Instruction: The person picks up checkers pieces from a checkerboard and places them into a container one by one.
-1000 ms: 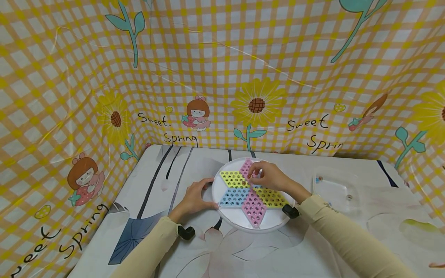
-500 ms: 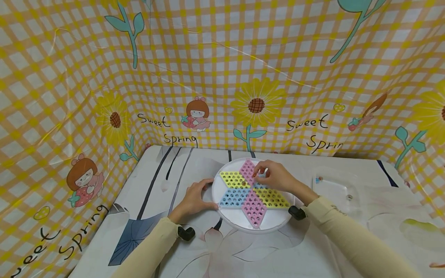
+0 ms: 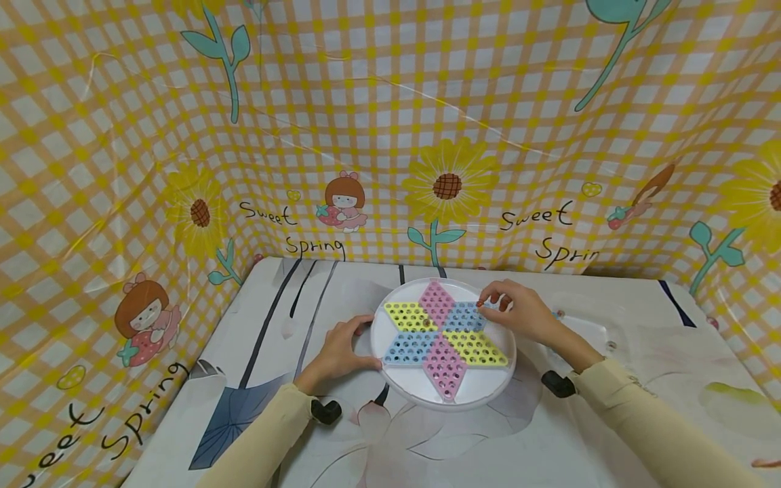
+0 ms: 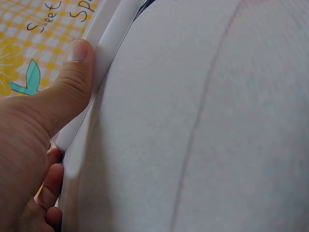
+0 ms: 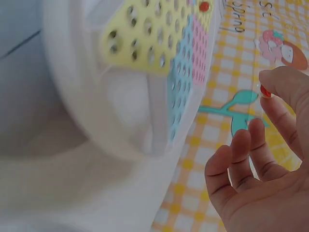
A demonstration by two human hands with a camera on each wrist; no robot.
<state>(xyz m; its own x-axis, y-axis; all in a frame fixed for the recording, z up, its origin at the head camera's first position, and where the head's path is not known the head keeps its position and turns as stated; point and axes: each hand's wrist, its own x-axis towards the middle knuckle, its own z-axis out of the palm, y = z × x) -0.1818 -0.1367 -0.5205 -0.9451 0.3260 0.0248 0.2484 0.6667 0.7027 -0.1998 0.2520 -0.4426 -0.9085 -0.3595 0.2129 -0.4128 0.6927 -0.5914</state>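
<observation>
A round white Chinese checkers board [image 3: 378, 339] with a star of pink, yellow and blue holed sections lies on the table. My left hand [image 3: 338, 349] holds its left rim, thumb and fingers spread along the edge; the left wrist view shows the thumb [image 4: 77, 72] against the white wall. Over the board's right side, beside the far blue section [image 3: 464, 316], my right hand [image 3: 518, 308] pinches a small red marble [image 5: 265, 91] between thumb and forefinger, its other fingers half bent. One orange-red marble [image 5: 204, 6] sits in the far-left yellow section.
A clear plastic tray [image 3: 588, 325] with a few marbles stands right of the board, partly behind my right forearm. Checked sunflower cloth [image 3: 366, 135] walls the back and left of the table. The table [image 3: 476, 447] has a printed floral cover.
My right hand has moved right from over the far pink section to beside the far blue section, keeping the red marble pinched. My left hand has stayed at the rim.
</observation>
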